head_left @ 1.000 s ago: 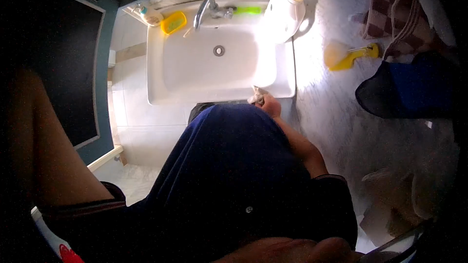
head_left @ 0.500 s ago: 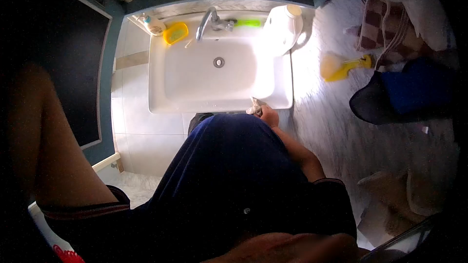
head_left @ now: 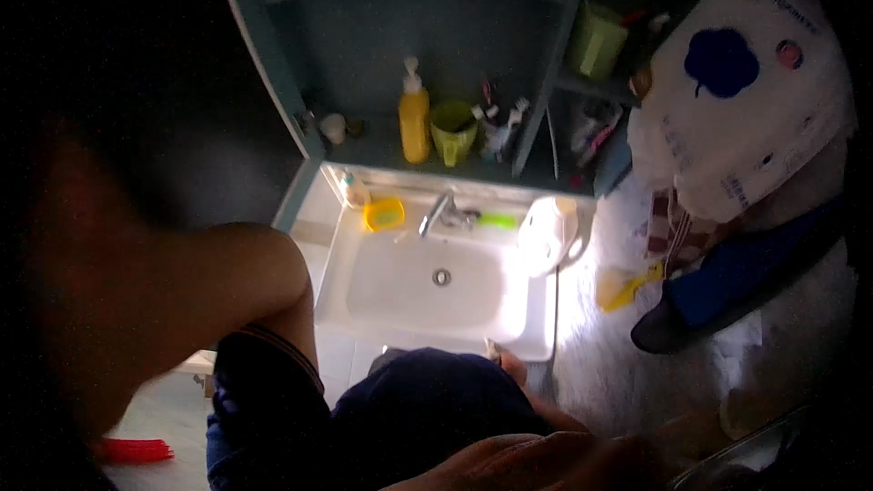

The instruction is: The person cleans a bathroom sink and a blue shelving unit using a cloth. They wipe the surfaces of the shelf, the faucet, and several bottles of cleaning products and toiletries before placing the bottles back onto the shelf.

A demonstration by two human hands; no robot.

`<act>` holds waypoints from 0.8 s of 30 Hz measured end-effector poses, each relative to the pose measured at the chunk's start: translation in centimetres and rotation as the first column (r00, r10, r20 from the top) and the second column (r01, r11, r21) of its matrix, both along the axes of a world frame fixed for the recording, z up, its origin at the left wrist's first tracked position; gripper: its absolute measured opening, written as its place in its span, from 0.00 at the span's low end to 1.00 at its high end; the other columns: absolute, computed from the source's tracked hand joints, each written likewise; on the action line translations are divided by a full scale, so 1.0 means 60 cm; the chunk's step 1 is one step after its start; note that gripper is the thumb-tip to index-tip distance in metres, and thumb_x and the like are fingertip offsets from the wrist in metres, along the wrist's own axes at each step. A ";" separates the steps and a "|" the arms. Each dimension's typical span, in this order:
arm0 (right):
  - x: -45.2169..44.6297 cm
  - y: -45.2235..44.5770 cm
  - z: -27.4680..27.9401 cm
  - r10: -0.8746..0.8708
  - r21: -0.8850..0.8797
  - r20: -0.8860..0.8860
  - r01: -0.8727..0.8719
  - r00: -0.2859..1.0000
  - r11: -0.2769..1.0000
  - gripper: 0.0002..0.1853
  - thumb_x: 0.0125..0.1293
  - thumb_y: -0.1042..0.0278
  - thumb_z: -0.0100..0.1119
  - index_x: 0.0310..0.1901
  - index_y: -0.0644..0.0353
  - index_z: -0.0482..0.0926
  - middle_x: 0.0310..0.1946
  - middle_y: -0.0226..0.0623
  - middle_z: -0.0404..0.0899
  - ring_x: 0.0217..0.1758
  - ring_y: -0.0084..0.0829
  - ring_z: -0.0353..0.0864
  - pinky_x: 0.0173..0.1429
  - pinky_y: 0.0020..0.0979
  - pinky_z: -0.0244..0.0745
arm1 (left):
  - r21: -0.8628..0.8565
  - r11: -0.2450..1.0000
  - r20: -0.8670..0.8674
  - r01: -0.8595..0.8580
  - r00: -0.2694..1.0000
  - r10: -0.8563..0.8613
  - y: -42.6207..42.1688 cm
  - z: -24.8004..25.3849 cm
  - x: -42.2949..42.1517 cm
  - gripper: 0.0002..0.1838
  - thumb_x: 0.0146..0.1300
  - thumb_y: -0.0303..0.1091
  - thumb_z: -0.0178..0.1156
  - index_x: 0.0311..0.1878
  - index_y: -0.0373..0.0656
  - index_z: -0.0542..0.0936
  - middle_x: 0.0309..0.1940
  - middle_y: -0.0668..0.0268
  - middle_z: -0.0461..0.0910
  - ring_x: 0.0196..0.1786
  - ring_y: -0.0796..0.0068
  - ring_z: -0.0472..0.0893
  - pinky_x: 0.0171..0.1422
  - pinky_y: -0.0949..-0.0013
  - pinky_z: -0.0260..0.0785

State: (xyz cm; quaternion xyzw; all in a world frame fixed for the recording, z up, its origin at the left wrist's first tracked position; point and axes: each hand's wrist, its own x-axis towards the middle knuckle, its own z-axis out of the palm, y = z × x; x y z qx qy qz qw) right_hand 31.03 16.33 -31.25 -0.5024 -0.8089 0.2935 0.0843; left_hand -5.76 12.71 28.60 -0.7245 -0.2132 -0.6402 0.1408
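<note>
Cloth (head_left: pixel 492 346), pale and apparently bunched, is at the front rim of the white washbasin (head_left: pixel 409 302), toward its right corner. Only a small tip shows clearly; whether it touches the rim cannot be told.

Right hand (head_left: pixel 514 367): fingers closed round the cloth, close against the dark blue shirt (head_left: pixel 436 395). Finger detail is blurred. Left arm (head_left: pixel 218 282): bent, elbow raised beside the basin; left hand out of sight, so its state cannot be told.

Surroundings: chrome faucet (head_left: pixel 437 213) at the back of the basin, drain (head_left: pixel 441 277) uncovered. Yellow soap dish (head_left: pixel 384 215) and small pump bottle (head_left: pixel 355 189) at the back left. White jug (head_left: pixel 547 235) upright at the back right, bright green item (head_left: pixel 497 220) between it and the faucet. Yellow-handled tool (head_left: pixel 627 289) lies on the marbled counter (head_left: pixel 591 345) to the right.

Judgement: the step in hand is work with the cloth at the basin's front edge, probably one-handed; contact or wiping is not confirmed. A move along this edge would call for a secure pinch, the cloth flat to the rim and light, even pressure. Possible fault: the loose tip folds under or snags at the corner.
</note>
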 end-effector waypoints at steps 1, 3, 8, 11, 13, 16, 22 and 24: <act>-0.004 0.002 0.002 -0.014 -0.017 0.020 0.015 1.000 1.000 0.36 0.60 0.36 0.58 0.64 0.50 0.69 0.44 0.40 0.83 0.37 0.35 0.84 0.38 0.37 0.80 | 0.030 1.000 -0.006 0.003 1.000 -0.002 -0.001 0.012 -0.009 0.22 0.68 0.38 0.53 0.56 0.27 0.72 0.54 0.51 0.78 0.57 0.59 0.78 0.61 0.56 0.72; -0.005 0.007 -0.002 -0.028 -0.029 0.047 0.029 0.998 0.999 0.35 0.60 0.37 0.59 0.63 0.50 0.69 0.43 0.40 0.83 0.37 0.35 0.84 0.38 0.37 0.79 | 0.060 0.998 0.014 -0.003 1.000 0.002 0.012 0.024 -0.023 0.23 0.69 0.38 0.53 0.57 0.27 0.72 0.54 0.51 0.78 0.58 0.59 0.78 0.62 0.56 0.72; -0.004 0.006 -0.005 -0.048 -0.037 0.061 0.050 0.997 0.998 0.33 0.60 0.39 0.59 0.60 0.52 0.71 0.42 0.41 0.83 0.36 0.37 0.84 0.38 0.38 0.79 | -0.061 0.993 0.444 -0.096 0.889 0.113 0.094 0.015 -0.035 0.23 0.67 0.40 0.56 0.58 0.33 0.74 0.54 0.54 0.78 0.59 0.61 0.78 0.63 0.56 0.71; -0.004 0.007 -0.004 -0.059 -0.043 0.066 0.062 0.996 0.997 0.32 0.61 0.40 0.59 0.59 0.53 0.72 0.41 0.42 0.83 0.36 0.37 0.84 0.38 0.38 0.79 | -0.236 0.896 0.359 -0.375 0.824 0.439 0.159 0.010 -0.039 0.19 0.62 0.39 0.61 0.55 0.41 0.79 0.54 0.58 0.79 0.56 0.65 0.79 0.60 0.61 0.71; -0.003 0.007 -0.003 -0.068 -0.048 0.073 0.072 0.995 0.996 0.31 0.61 0.41 0.59 0.58 0.54 0.73 0.40 0.42 0.83 0.36 0.38 0.84 0.39 0.39 0.78 | -0.314 0.890 0.318 -0.331 0.847 0.427 0.207 -0.006 -0.063 0.19 0.60 0.41 0.64 0.52 0.43 0.80 0.49 0.60 0.81 0.51 0.67 0.81 0.55 0.64 0.73; -0.004 0.008 -0.004 -0.074 -0.052 0.085 0.078 0.994 0.996 0.30 0.61 0.42 0.59 0.56 0.55 0.74 0.39 0.42 0.83 0.36 0.38 0.84 0.39 0.39 0.78 | -0.480 0.804 0.316 -0.351 0.786 0.532 0.236 -0.025 -0.056 0.21 0.59 0.41 0.66 0.53 0.42 0.80 0.46 0.59 0.83 0.49 0.67 0.81 0.52 0.66 0.74; -0.002 0.006 -0.008 -0.094 -0.062 0.105 0.101 0.990 0.993 0.27 0.61 0.44 0.59 0.53 0.58 0.75 0.37 0.44 0.83 0.36 0.40 0.84 0.39 0.40 0.78 | -0.719 0.615 0.168 -0.324 0.778 0.606 0.244 -0.083 -0.053 0.23 0.58 0.39 0.66 0.56 0.42 0.78 0.52 0.56 0.80 0.54 0.64 0.80 0.55 0.65 0.73; -0.001 0.004 -0.010 -0.101 -0.064 0.110 0.109 0.989 0.992 0.27 0.61 0.45 0.59 0.52 0.58 0.76 0.37 0.44 0.83 0.36 0.40 0.83 0.40 0.41 0.77 | -0.745 0.576 0.130 -0.337 0.774 0.620 0.242 -0.105 -0.062 0.23 0.59 0.39 0.66 0.56 0.42 0.78 0.53 0.56 0.79 0.55 0.63 0.79 0.56 0.64 0.73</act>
